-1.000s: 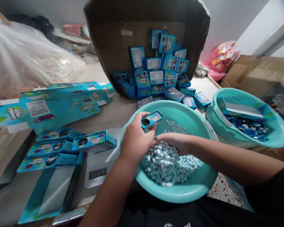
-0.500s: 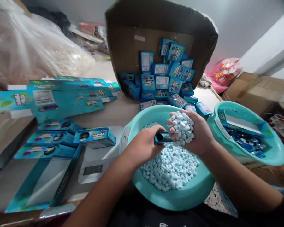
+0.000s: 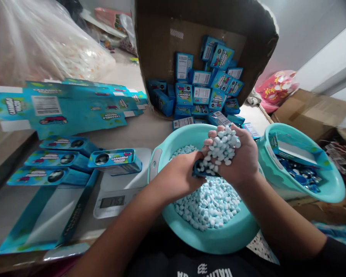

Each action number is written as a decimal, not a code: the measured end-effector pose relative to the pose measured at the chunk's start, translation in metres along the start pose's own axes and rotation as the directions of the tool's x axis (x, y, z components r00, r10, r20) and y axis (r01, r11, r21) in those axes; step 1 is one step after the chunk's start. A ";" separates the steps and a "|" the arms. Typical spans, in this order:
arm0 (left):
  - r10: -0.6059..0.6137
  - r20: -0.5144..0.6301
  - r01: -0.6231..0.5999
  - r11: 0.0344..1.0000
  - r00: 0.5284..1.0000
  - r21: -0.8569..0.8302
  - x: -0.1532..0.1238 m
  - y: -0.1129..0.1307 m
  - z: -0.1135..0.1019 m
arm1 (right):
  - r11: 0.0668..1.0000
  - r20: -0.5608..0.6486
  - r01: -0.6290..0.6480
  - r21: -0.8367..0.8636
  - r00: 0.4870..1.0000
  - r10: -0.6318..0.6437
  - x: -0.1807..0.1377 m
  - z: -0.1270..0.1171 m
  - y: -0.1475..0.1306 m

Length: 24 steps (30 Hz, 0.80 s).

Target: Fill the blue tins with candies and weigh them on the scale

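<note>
My left hand (image 3: 180,173) is closed around a small blue candy box (image 3: 195,171), tilted over the turquoise basin (image 3: 216,244). Most of the box is hidden by my fingers. Cupped beside it, my right hand (image 3: 245,156) holds a heap of pale blue candies (image 3: 223,144). Some candies spill off the fingers onto the box's opening. Below both hands, a mound of loose candies (image 3: 209,206) lies in the basin. On the white scale (image 3: 112,202) to the left rests another blue box (image 3: 122,159) with a round window.
Several windowed boxes (image 3: 50,157) lie at left, near flat unfolded cartons (image 3: 75,109). A tipped cardboard carton (image 3: 155,50) behind the basin holds many blue boxes (image 3: 184,93). At right stands a second turquoise basin (image 3: 334,184) with blue wrapped pieces. A clear plastic bag (image 3: 83,57) sits back left.
My right hand has tipped toward the box, and candies now run from it onto the box's opening. My left hand has turned the box slightly. The camera view has shifted a little.
</note>
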<state>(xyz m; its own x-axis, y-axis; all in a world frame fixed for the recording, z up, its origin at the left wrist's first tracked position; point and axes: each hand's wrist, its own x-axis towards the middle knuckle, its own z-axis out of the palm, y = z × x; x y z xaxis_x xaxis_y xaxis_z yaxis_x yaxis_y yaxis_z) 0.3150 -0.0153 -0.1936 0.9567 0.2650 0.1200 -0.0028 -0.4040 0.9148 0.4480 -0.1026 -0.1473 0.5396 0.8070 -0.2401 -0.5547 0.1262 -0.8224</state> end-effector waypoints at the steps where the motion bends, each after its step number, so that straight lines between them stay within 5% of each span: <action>1: -0.002 -0.002 0.002 1.000 1.000 -0.001 0.000 0.000 0.000 | 1.000 -0.007 0.005 -0.003 1.000 -0.005 -0.001 0.001 0.001; 6: -0.030 -0.009 0.030 1.000 1.000 0.004 0.001 -0.001 -0.001 | 0.998 -0.068 -0.010 0.062 0.998 0.014 -0.001 0.004 0.003; 15: -0.039 -0.015 0.039 0.999 0.999 0.004 0.001 0.001 -0.002 | 0.990 -0.063 0.050 -0.129 0.996 -0.059 -0.003 0.003 0.003; 24: -0.073 -0.026 0.076 0.989 0.997 0.128 0.001 -0.002 0.001 | 0.996 -0.029 0.072 -0.043 0.997 -0.073 -0.007 0.003 0.005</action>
<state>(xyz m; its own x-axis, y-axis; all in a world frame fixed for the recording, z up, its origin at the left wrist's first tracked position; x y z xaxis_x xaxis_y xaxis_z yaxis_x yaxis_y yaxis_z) 0.3162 -0.0149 -0.1952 0.9464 0.3169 0.0629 0.1071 -0.4913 0.8644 0.4390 -0.1058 -0.1482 0.5969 0.7784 -0.1942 -0.4864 0.1587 -0.8592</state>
